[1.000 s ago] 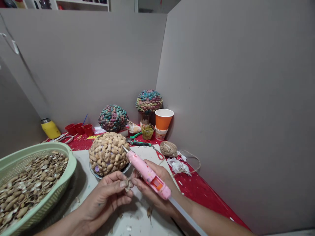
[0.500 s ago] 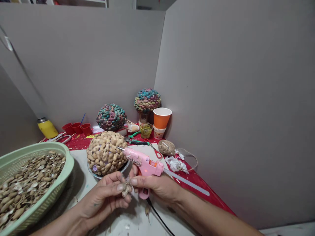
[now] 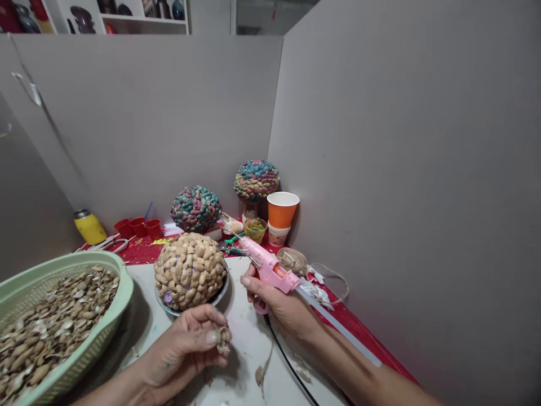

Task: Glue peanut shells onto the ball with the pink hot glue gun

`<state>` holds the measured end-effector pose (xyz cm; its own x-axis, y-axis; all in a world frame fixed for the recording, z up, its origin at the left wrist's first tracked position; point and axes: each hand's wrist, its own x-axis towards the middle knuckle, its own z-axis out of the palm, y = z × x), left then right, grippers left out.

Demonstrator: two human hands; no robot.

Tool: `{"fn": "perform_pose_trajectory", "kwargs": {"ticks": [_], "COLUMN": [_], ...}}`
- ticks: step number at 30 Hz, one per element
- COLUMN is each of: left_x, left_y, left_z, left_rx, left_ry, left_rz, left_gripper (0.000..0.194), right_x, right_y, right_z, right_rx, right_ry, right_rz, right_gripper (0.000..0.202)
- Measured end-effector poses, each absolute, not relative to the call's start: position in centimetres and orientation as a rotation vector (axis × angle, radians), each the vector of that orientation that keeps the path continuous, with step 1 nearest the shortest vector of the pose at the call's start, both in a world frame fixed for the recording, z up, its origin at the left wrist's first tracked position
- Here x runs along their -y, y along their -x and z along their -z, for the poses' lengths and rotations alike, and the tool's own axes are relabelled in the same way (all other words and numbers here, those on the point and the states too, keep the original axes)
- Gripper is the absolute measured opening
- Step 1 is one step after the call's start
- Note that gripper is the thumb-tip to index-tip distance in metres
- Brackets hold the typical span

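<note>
Near the bottom centre, my left hand (image 3: 188, 349) pinches a small piece of shell (image 3: 223, 340) between thumb and fingers. To its right, my right hand (image 3: 274, 299) is wrapped round the handle of a pink glue gun (image 3: 268, 264), its nozzle tilted up and to the left. A clear glue stick (image 3: 338, 326) sticks out of the gun's back. Just beyond my left hand, a ball covered in peanut shells (image 3: 190, 270) rests in a shallow bowl (image 3: 226, 285). A small purple patch shows low on the ball. The glue gun touches neither the ball nor the shell piece.
A green basket (image 3: 122, 290) of shells fills the left. Behind stand red cups (image 3: 137, 226), a yellow jar (image 3: 90, 226), two coloured shell balls (image 3: 195, 208), an orange cup (image 3: 282, 210) and twine (image 3: 291, 261). A black cord (image 3: 287, 361) crosses the table.
My right hand has moved away from my left, carrying the glue gun rightward and up. The two hands were together at the shell piece; now only my left holds it. The view has tilted up slightly.
</note>
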<state>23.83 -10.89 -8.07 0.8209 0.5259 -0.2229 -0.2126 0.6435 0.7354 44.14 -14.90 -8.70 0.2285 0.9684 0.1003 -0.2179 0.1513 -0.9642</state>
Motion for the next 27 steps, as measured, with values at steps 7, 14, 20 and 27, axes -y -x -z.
{"fn": "perform_pose_trajectory", "kwargs": {"ticks": [7,14,20,27], "left_x": [10.8,10.6,10.4,9.9], "left_y": [-23.8,-22.4,-21.1,-20.1], "left_z": [7.7,7.9,6.5,5.4], "left_rx": [-0.456,-0.573,-0.620,-0.574], "left_ry": [-0.779,-0.781,-0.782,-0.791], "left_rz": [-0.409,-0.501,-0.601,-0.686], "left_gripper": [0.025,0.021,0.027,0.030], "right_x": [14.4,15.1,17.2,17.2], "right_y": [-44.7,-44.3,-42.8,-42.4], "right_z": [9.5,8.5,6.1,7.5], "right_rx": [1.008,1.051,1.261,1.807], "right_ry": [1.137,1.259,1.122,1.042], "right_rz": [-0.840,-0.786,-0.805,-0.334], "right_gripper": [0.035,0.040,0.032,0.034]}}
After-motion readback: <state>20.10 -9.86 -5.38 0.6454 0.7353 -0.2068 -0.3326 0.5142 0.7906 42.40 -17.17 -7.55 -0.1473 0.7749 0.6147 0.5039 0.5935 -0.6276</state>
